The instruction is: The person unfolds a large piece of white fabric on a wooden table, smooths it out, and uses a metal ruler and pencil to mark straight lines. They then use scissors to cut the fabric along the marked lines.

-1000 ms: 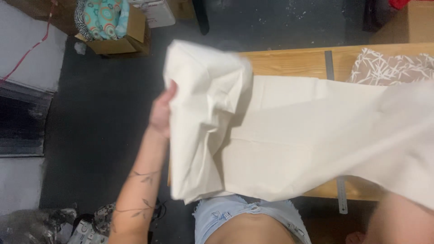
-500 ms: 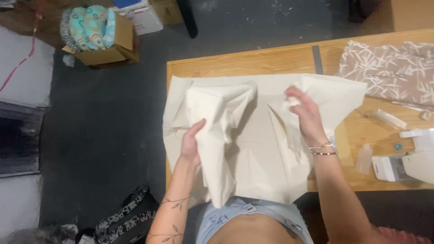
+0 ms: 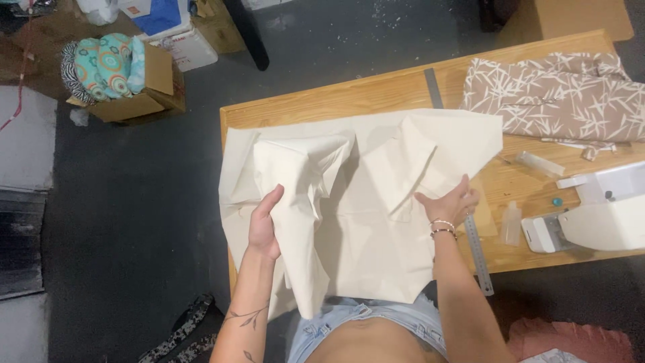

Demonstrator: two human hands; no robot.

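A large cream fabric piece point(image 3: 363, 202) lies rumpled across the left half of a wooden table point(image 3: 336, 104), its near edge hanging over the front. My left hand point(image 3: 265, 222) grips a raised fold of the cloth at its left side. At the cloth's right edge my right hand point(image 3: 451, 202), with bracelets on the wrist, rests flat with the fingers pressed on the fabric. A metal ruler point(image 3: 478, 252) lies on the table just right of that hand.
A brown leaf-patterned fabric point(image 3: 557, 97) lies at the table's far right. A white sewing machine point(image 3: 598, 215) and small clear plastic containers point(image 3: 512, 222) sit at the right. On the dark floor stand cardboard boxes point(image 3: 134, 94) holding colourful cloth.
The cream fabric has come down from being held up and now lies spread on the table. My right hand moved down to its right edge; my left hand lowered with the fold.
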